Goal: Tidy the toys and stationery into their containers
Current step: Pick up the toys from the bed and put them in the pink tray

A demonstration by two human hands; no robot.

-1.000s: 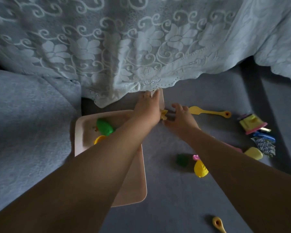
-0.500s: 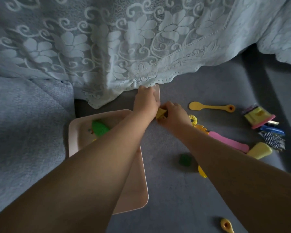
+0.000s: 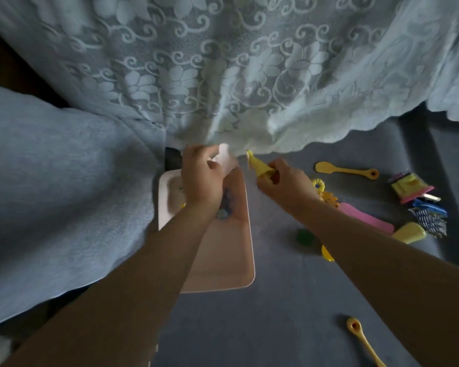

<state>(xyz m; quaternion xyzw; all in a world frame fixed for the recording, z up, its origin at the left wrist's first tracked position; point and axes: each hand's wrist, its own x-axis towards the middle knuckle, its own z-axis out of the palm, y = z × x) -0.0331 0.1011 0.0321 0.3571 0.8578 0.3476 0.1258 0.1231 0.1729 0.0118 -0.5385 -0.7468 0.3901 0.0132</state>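
Left hand: pinching a pale pink piece over the pink tray's far edge.
Right hand: gripping a yellow cone toy by its wide base, just right of the tray.
Handling: probably light, rigid plastic; holding the base is suiting it.

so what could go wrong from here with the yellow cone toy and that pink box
The left hand grips the pink box's far end beneath the lace cloth, so the cloth could snag.
The right hand pinches the yellow cone toy beside the box, not over it; released now, it would probably miss.
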